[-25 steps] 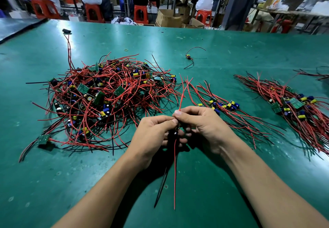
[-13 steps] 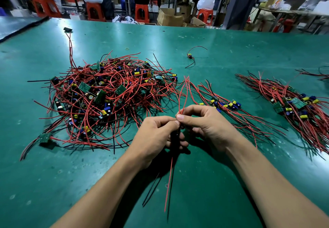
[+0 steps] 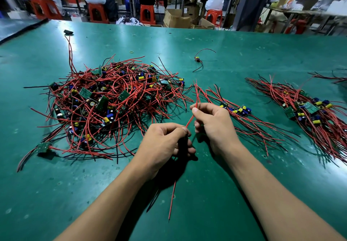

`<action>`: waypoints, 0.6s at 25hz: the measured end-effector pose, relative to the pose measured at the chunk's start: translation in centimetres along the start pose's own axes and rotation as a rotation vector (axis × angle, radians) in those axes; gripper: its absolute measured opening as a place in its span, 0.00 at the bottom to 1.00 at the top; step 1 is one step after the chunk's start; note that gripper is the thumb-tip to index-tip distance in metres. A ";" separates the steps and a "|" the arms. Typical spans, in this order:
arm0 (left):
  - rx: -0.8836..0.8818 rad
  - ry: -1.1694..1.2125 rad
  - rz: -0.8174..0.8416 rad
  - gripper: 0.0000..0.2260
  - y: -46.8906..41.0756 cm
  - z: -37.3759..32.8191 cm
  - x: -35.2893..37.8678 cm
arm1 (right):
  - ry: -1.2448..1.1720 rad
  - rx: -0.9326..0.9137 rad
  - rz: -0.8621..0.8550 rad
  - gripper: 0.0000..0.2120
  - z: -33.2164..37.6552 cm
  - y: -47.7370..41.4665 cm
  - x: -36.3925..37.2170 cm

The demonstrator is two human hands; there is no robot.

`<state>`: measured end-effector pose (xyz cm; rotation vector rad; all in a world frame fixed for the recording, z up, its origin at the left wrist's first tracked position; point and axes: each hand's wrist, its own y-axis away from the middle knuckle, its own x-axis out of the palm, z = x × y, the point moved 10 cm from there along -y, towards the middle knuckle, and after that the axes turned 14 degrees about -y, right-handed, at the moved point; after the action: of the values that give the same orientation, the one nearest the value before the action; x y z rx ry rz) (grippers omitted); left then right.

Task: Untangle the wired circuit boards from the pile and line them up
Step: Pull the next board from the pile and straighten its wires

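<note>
The right hand point(image 3: 212, 128) has drawn away from the left hand point(image 3: 165, 143) toward 1 o'clock, its pinching fingers point(image 3: 195, 110) sliding up one red wire point(image 3: 189, 119). The left hand's curled fingers grip the lower leads, and the board is hidden. A near bundle point(image 3: 240, 113) lies lined up at 2 o'clock and a far bundle point(image 3: 309, 113) at 3. The big pile point(image 3: 112, 105) at 10 o'clock remains, so most of the task is left. Cardboard boxes point(image 3: 176, 19) stand beyond the surface point(image 3: 244, 56), their contents unclear.

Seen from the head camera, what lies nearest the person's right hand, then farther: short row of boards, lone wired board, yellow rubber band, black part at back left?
1. Short row of boards, just right of the right hand.
2. Lone wired board, mid-table beyond.
3. Yellow rubber band, farther back left.
4. Black part, far back left.
</note>
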<state>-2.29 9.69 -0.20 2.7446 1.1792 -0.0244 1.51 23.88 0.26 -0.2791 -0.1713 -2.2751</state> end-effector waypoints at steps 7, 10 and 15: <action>-0.002 0.022 0.000 0.08 0.0 0.1 -0.1 | -0.194 0.079 0.009 0.04 -0.4 -0.3 -0.4; 0.000 0.031 0.010 0.08 0.0 0.0 0.0 | -0.395 0.099 0.030 0.01 -0.5 -0.5 0.0; 0.003 0.025 0.041 0.08 0.0 0.1 0.3 | -0.432 0.094 0.020 0.01 -0.7 -0.6 0.3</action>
<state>-2.11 9.87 -0.29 2.7794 1.1291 0.0126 0.82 23.89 -0.40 -0.7173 -0.4934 -2.1517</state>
